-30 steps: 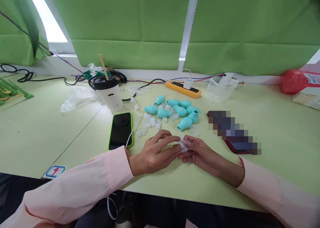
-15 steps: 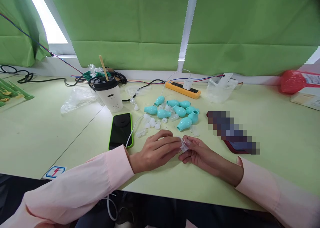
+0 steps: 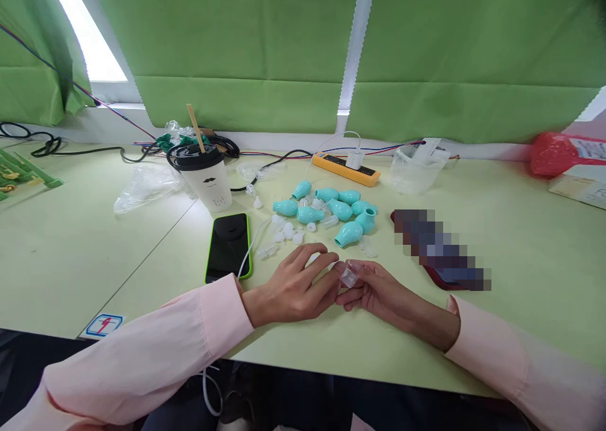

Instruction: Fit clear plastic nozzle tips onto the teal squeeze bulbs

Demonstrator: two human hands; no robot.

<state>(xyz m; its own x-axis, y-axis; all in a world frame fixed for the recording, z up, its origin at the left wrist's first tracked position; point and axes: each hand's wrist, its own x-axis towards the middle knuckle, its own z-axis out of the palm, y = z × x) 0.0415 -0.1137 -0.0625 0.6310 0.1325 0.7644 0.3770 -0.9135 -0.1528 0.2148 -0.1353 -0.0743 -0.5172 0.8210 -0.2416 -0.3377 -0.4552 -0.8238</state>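
Note:
A small clear plastic piece (image 3: 349, 277) is pinched in my right hand (image 3: 379, 290), between the thumb and the curled fingers. From the left, the fingertips of my left hand (image 3: 300, 286) grip the same piece, its other fingers bent and raised a little. Just beyond the hands lie several glossy turquoise bulb-shaped parts (image 3: 349, 234), each hollow with an open end. Small translucent white plastic parts (image 3: 288, 231) are scattered to their left and among them.
A green-edged phone (image 3: 229, 245) with a white cable lies left of the hands, near a lidded paper cup (image 3: 208, 182). Behind are an orange power strip (image 3: 345, 169) and a translucent plastic tub (image 3: 416, 173). A dark red-cased phone (image 3: 438, 281) lies right.
The fingers of my left hand have lifted and spread slightly, so more of the clear piece shows. My right hand has barely moved and keeps its pinch.

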